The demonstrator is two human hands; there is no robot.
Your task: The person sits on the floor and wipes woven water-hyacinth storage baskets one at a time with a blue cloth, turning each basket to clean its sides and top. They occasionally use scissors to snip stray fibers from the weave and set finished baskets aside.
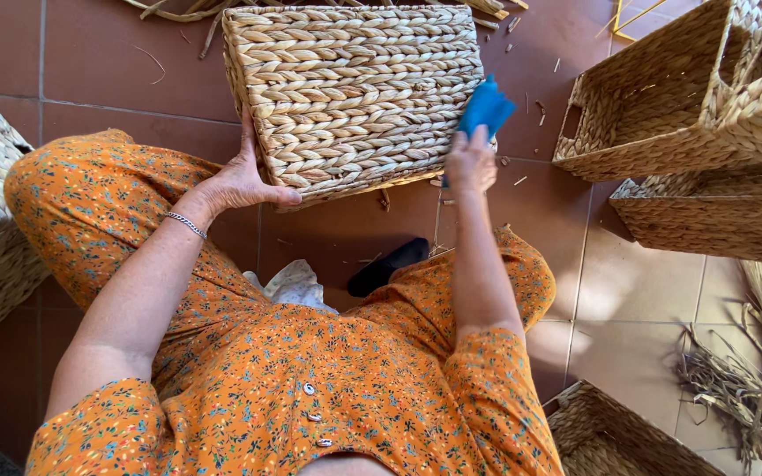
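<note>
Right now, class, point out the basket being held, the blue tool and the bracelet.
basket (354, 88), head view, middle of its woven side
blue tool (487, 107), head view, its blue body above the right hand
bracelet (186, 224), head view, band on the left wrist

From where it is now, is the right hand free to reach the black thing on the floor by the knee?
Probably not freely: the right hand holds a blue tool against the woven basket. The black thing lies unobstructed on the tiles below.
</note>
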